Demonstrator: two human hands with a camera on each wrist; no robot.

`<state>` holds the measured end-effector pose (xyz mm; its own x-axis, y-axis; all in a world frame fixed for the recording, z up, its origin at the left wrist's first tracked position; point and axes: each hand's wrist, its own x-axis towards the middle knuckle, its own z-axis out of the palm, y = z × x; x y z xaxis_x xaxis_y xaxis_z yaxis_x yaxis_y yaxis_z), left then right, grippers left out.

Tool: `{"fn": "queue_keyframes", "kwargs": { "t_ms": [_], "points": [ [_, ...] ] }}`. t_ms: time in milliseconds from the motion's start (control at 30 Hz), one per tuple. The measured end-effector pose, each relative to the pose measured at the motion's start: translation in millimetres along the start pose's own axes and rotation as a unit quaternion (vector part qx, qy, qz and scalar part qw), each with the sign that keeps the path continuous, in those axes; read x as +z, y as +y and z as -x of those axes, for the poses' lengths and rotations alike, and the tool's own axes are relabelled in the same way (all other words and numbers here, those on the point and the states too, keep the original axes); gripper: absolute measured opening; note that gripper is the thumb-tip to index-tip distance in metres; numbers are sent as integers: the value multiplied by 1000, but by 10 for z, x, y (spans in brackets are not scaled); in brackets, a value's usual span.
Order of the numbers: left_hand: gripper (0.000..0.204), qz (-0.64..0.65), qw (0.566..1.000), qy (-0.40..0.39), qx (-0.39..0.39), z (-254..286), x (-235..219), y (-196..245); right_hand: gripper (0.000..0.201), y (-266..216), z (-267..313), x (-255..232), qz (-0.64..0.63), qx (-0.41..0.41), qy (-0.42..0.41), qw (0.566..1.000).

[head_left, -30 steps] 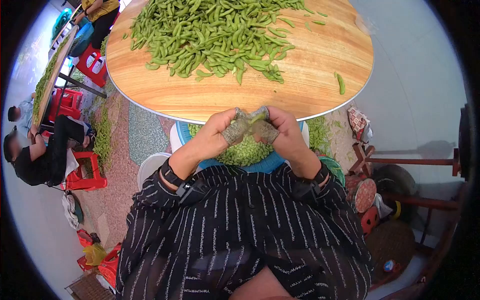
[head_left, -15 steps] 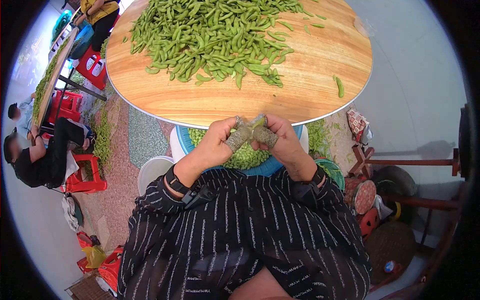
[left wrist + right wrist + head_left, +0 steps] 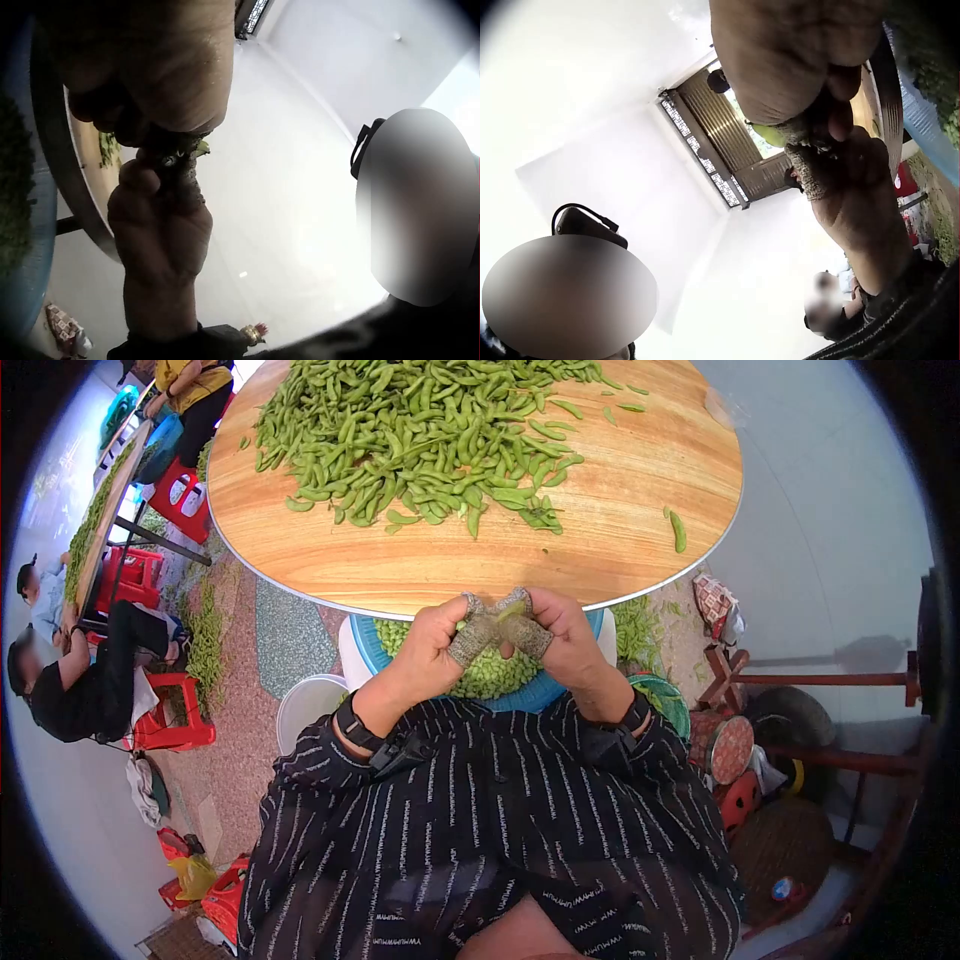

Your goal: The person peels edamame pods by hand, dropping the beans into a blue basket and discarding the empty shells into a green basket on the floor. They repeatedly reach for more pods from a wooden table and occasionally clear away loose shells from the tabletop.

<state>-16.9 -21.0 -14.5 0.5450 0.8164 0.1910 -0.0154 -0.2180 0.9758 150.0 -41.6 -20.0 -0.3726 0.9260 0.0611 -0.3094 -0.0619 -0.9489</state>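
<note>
My left hand (image 3: pixel 435 645) and right hand (image 3: pixel 570 640) meet at the near edge of the round wooden table. Thumbs and forefingers, wrapped in grey speckled finger covers, pinch a green soybean pod (image 3: pixel 512 608) between them. The pod's end (image 3: pixel 769 135) pokes out beside the covered thumbs in the right wrist view. The fingers hide most of it. Below the hands, a blue basin (image 3: pixel 373 645) holds many shelled green beans (image 3: pixel 490 675). A large heap of unshelled pods (image 3: pixel 400 440) covers the far part of the tabletop (image 3: pixel 400 575).
One loose pod (image 3: pixel 679 532) lies at the table's right. A white bucket (image 3: pixel 305 705) stands left of my lap, a green basket (image 3: pixel 663 705) to the right. Other people sit on red stools (image 3: pixel 175 705) at a second table (image 3: pixel 100 530). Wooden furniture (image 3: pixel 830 680) stands at right.
Both hands sit slightly lower in the head view than a second ago, and the table has shifted a little with the view. Thumbs and forefingers keep pinching the pod.
</note>
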Motion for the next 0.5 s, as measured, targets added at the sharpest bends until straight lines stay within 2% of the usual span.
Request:
{"fn": "queue_keyframes", "kwargs": {
  "t_ms": [67, 233, 300, 400, 500],
  "points": [
    [10, 0, 1000, 3, -5, -2, 22, 28, 23, 35, 6, -7, -15, 0, -1, 1000],
    [9, -14, 999, -1, -42, 29, -13, -55, 26, 141, 33, -55, -170, 62, -10, 984],
    [24, -38, 996, -46, -73, 47, -39, -95, 26, 141, 32, -33, -188, 65, -10, 980],
    [28, -55, 992, -50, -101, 65, -52, -122, 27, 223, 39, -40, -213, 71, -8, 974],
    [26, -37, 996, -37, -75, 51, -35, -79, 27, 225, 52, -32, -226, 74, -3, 971]
  ]
}}
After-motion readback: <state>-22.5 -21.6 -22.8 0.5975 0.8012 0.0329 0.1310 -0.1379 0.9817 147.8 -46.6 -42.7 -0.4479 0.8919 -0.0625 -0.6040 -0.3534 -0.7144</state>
